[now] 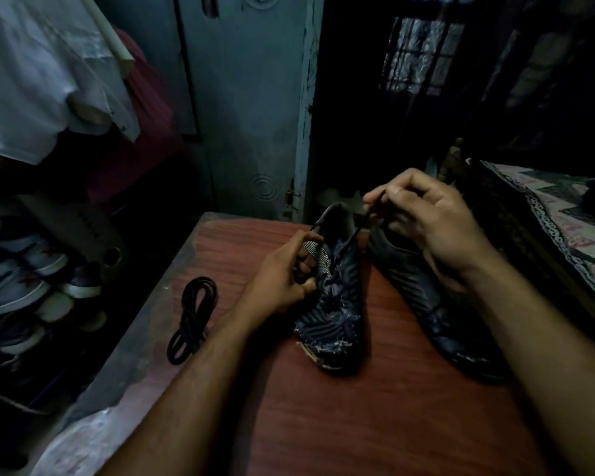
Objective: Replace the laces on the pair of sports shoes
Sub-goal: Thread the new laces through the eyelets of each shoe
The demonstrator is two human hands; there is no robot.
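While right hand (437, 221) pinches lace (370, 214), it runs down-left to left shoe (330, 304).
Left hand (285, 273) grips that shoe's collar, nearer the eyelets.

Head camera looks forward and down, close over the table (323, 424).

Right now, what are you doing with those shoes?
A person is working on the laces of a dark striped shoe on a reddish table. The left hand grips the shoe's side while the right hand pinches a black lace pulled up from it. The other shoe lies alongside, and a coiled black lace waits to the left.
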